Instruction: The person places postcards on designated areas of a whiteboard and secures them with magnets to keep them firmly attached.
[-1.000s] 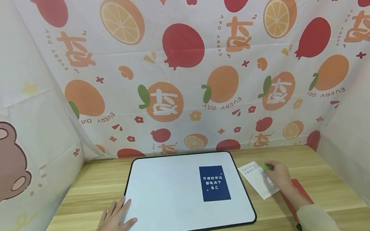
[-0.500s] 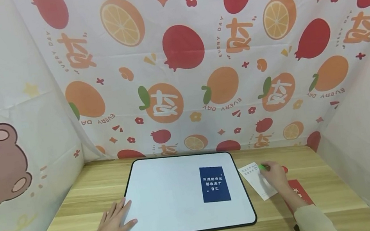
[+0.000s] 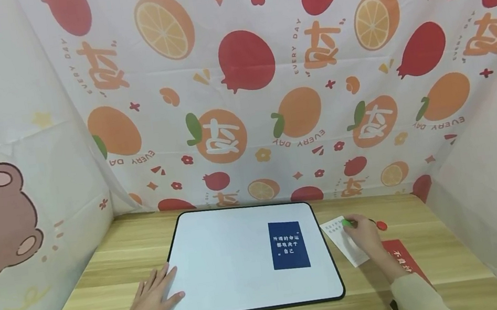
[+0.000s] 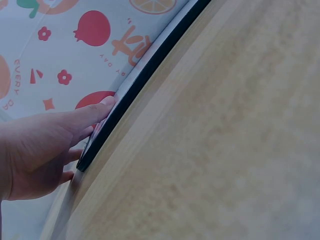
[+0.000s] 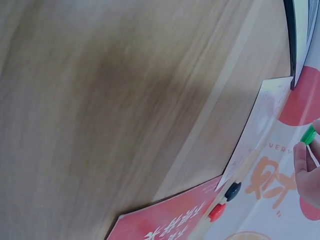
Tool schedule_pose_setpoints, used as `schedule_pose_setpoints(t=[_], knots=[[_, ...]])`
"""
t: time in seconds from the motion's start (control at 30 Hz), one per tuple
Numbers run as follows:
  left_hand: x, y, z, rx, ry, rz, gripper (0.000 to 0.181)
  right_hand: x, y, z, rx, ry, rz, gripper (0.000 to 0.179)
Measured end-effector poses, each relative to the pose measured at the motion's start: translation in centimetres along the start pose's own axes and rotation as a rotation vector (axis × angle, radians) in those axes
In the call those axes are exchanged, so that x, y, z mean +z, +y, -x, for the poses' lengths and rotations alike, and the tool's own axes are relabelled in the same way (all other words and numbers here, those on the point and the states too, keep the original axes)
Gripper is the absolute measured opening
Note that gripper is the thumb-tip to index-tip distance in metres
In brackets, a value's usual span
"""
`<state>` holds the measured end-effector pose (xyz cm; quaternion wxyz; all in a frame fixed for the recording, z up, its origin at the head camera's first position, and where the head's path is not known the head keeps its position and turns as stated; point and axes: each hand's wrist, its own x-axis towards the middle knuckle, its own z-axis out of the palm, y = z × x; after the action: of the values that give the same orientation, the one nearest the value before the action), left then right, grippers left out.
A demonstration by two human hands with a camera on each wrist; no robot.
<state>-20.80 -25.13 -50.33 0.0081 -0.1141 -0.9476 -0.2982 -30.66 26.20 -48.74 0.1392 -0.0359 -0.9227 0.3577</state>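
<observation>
A black-edged whiteboard (image 3: 225, 264) lies on the table, bearing a dark blue card (image 3: 288, 244) with white lettering on its right part. My left hand (image 3: 152, 301) rests over the board's left edge with spread fingers; in the left wrist view, the thumb (image 4: 105, 104) lies along the board's rim. My right hand (image 3: 363, 234) pinches a small green magnet (image 3: 346, 223) between thumb and fingers, above a white card (image 3: 344, 245) right of the board. That card is partly hidden by the hand.
A red card (image 3: 404, 260) with white writing lies beneath the right forearm. Just past the right hand sit a round red magnet (image 3: 381, 226) and a black magnet (image 5: 233, 191). Patterned cloth (image 3: 240, 98) hangs behind the wooden table (image 3: 136, 239).
My right hand has moved left with the green magnet, over the white card. More of the red card and the red magnet now show. The left hand has stayed put.
</observation>
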Motion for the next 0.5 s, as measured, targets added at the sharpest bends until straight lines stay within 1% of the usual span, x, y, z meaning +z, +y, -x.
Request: schedule_pose_setpoints(t=[0.3,0.5], knots=[[-0.02,0.1,0.0,-0.003,0.001,-0.021,0.072,0.67,-0.51,-0.19,-0.012,-0.009,-0.025,0.031],[-0.03,0.14,0.11,-0.008,-0.001,-0.026,0.071,1.02,-0.86,-0.28,-0.026,0.003,-0.022,0.029]])
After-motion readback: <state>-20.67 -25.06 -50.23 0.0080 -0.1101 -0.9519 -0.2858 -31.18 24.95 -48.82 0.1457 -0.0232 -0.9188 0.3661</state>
